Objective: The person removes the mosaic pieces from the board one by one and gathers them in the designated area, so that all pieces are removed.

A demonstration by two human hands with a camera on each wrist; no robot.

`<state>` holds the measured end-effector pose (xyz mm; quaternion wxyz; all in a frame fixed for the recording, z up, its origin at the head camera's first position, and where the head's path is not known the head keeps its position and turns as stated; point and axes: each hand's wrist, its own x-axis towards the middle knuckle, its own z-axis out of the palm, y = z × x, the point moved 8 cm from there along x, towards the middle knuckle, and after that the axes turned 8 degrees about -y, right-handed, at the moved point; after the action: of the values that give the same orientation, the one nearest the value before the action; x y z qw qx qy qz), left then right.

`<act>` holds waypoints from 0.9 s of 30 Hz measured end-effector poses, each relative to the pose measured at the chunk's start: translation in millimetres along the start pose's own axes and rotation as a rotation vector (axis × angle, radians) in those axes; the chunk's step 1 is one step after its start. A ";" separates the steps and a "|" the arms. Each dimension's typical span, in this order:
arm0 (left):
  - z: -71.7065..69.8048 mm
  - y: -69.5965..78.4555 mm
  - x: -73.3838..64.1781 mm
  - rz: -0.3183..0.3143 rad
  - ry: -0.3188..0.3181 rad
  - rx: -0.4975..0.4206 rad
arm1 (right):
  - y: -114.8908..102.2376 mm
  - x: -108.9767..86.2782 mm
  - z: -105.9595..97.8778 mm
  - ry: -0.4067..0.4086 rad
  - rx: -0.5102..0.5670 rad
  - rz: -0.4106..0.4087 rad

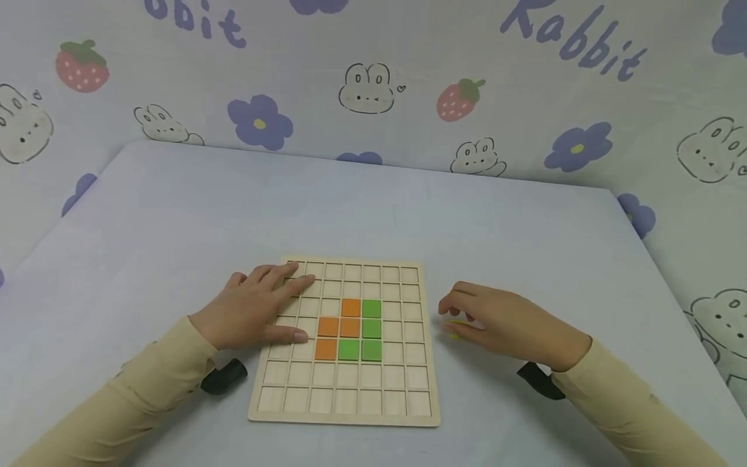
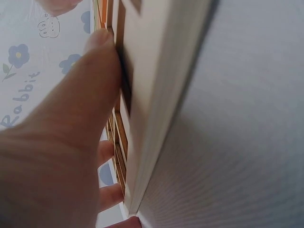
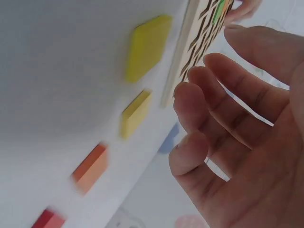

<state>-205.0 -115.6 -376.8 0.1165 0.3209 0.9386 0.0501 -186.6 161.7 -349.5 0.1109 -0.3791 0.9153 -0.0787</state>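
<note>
My left hand point(image 1: 253, 311) rests spread on the left side of a wooden grid board point(image 1: 344, 418). Its thumb point(image 2: 102, 71) lies along the board's surface in the left wrist view. Several orange tiles point(image 1: 329, 327) and several green tiles point(image 1: 371, 329) sit together in the middle squares. To the right of the board hovers my right hand point(image 1: 496, 321), fingers loosely bent and nothing between them. Near its fingers, in the right wrist view, a bright yellow tile point(image 3: 149, 47) lies on the table, mostly hidden by the hand in the head view.
A row of tiles continues from the bright yellow one: a paler yellow tile point(image 3: 135, 114), an orange tile point(image 3: 90, 168) and a red tile point(image 3: 47, 219). White cloth covers the table point(image 1: 373, 207). Behind it hangs a patterned cloth point(image 1: 408, 52) with rabbits and flowers.
</note>
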 end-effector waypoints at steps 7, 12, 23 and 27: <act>7.4 -3.1 -1.3 -0.014 -0.024 0.010 | -33.6 37.9 5.7 -0.032 -0.039 -0.099; 3.8 -1.8 -3.3 0.001 -0.004 0.002 | -55.5 68.5 2.8 -0.033 -0.105 -0.160; 2.0 -3.6 0.2 -0.013 -0.008 -0.008 | -73.8 112.4 5.6 -0.106 -0.165 -0.240; 2.4 -6.4 1.8 -0.025 -0.011 0.004 | -77.3 116.2 6.8 -0.092 -0.189 -0.277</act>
<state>-209.6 -119.5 -380.6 0.1217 0.3096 0.9420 0.0448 -212.5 24.4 -355.1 0.1045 -0.5137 0.8515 0.0107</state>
